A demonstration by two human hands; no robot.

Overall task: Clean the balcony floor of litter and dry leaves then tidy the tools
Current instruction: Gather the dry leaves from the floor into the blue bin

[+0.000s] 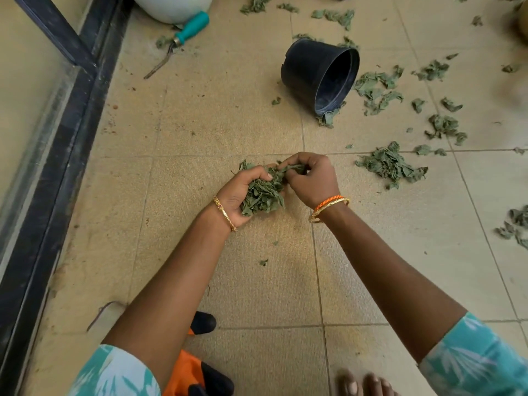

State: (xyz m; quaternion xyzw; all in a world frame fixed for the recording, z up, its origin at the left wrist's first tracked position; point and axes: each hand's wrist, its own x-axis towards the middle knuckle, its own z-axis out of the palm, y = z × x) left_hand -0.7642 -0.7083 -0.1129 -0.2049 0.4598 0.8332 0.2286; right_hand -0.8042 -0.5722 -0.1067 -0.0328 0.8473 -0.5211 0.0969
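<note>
Left hand: my left hand (241, 195) is cupped palm-up, fingers curled round a bunch of dry grey-green crumpled leaves (264, 192), just above the floor.
Right hand: my right hand (310, 178) pinches the top of the same bunch, pressing loose pieces into it.
Floor: beige tiled balcony floor (223, 115); near me it carries only a few crumbs of leaf.
Leaves left: a loose pile of the same dry leaves (393, 165) lies just right of my hands; more scraps (377, 90) spread from the pot mouth to the right edge and along the top.
Pot: a black plastic flower pot (320, 75) lies tipped on its side, mouth toward me and to the right, leaves touching its rim.
Tool: a teal-handled metal hand tool (183, 35) lies on the floor by a white rounded planter (171, 7), top left, not put away.
Gloves: orange-and-black gloves (197, 375) lie by my feet, as far as I can tell.
Progress: I judge it under halfway; one handful gathered, most litter on the right untouched, tidying of tools not begun.
Next: this bunch needs a container; the tipped pot is nearest, though I cannot tell if it is meant for that.
</note>
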